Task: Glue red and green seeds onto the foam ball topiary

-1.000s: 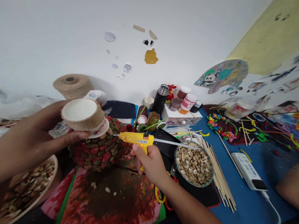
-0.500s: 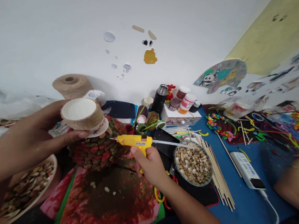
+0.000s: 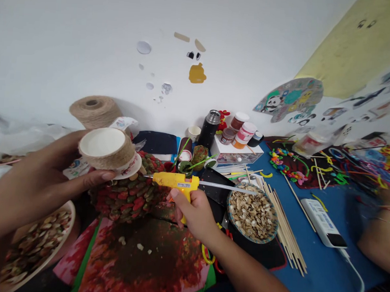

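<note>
My left hand grips a white paper cup wrapped partly in brown twine, tilted so its open mouth shows. Fingers go behind the cup and the thumb lies along its lower side. In my right hand is a yellow hot glue gun, a long clear glue stick jutting from its back. The gun's metal nozzle points left, close to the cup's rim; whether they touch I cannot tell. Beneath the cup sits a rounded form covered in overlapping red and dark green shell-like pieces.
A paint-stained sheet lies in front. Shells fill a bowl at right and a pink tub at left. Beyond are a twine spool, black flask, wooden sticks and a power strip. Another person's arm reaches in.
My hands, the cup and the glue gun have barely moved. At the right edge, the other person's forearm has shifted, and more of the hand shows among the colourful strips.
</note>
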A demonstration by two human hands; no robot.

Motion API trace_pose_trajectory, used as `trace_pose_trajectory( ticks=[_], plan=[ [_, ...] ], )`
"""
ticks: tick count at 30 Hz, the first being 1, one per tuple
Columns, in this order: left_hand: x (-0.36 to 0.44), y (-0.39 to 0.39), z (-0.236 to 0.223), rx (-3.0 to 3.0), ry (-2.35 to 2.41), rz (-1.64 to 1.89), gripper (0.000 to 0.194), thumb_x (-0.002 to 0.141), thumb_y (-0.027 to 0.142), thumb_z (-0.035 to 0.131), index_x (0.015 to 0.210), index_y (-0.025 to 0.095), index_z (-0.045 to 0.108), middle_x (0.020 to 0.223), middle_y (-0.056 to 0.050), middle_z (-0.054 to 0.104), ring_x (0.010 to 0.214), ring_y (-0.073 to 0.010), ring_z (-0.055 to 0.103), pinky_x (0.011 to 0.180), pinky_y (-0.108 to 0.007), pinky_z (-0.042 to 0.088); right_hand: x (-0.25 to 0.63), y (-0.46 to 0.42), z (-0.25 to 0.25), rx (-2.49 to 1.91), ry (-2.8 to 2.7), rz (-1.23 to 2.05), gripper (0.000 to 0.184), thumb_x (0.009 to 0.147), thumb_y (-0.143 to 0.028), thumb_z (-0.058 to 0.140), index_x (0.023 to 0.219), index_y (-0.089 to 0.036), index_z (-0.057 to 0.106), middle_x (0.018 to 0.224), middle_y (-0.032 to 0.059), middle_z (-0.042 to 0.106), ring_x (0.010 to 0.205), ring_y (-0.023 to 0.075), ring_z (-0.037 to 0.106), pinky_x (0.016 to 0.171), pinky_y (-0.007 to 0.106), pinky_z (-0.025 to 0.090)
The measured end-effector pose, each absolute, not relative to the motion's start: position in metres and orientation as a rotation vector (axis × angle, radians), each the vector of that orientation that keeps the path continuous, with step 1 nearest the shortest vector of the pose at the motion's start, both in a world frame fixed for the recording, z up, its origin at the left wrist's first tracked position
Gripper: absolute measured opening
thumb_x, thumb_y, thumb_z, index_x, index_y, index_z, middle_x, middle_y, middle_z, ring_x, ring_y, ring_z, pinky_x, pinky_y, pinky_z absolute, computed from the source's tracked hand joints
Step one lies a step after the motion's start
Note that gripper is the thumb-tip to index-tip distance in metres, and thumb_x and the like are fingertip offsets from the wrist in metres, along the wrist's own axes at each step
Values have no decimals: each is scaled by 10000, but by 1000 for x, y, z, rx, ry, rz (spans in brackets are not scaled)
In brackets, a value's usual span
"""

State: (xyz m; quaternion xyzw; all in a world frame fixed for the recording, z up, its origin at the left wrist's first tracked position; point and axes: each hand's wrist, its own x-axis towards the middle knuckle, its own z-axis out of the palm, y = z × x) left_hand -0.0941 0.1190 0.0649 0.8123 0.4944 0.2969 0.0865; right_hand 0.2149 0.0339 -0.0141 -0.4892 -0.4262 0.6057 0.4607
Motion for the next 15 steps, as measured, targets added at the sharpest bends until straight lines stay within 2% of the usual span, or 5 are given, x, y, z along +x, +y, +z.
trace_pose_trajectory(
  ticks=[2,6,10,15],
  plan=[
    [-93,119,66,2361,1430,932,830,951,934,659,1547,357,681,1406,-32,826,1187,-339,806,1144,-481,622,215,34,-13,-1201,-1050,1485,760,840,-984,758,808,-230,666,436,-85,510,373,110,457,422,226,377],
    [-90,119,68,2376,1405,953,810,963,909,678,1548,350,689,1409,-25,823,1239,-333,788,1169,-463,609,214,34,-10,-1205,-1080,1487,789,836,-1011,745,674,-250,609,412,-66,496,367,102,442,415,224,371],
    [-91,119,67,2320,1386,930,802,956,905,692,1555,373,676,1453,-31,804,1264,-346,776,1201,-504,581,214,34,-7,-1203,-1113,1493,818,847,-1020,730,587,-266,548,407,-48,492,383,103,444,418,226,381],
    [-90,120,67,2309,1399,941,842,934,935,688,1546,355,684,1430,-41,813,1254,-349,778,1198,-509,582,214,32,-7,-1204,-1099,1518,774,850,-995,750,737,-235,659,440,-63,524,389,112,453,421,228,384]
  ],
)
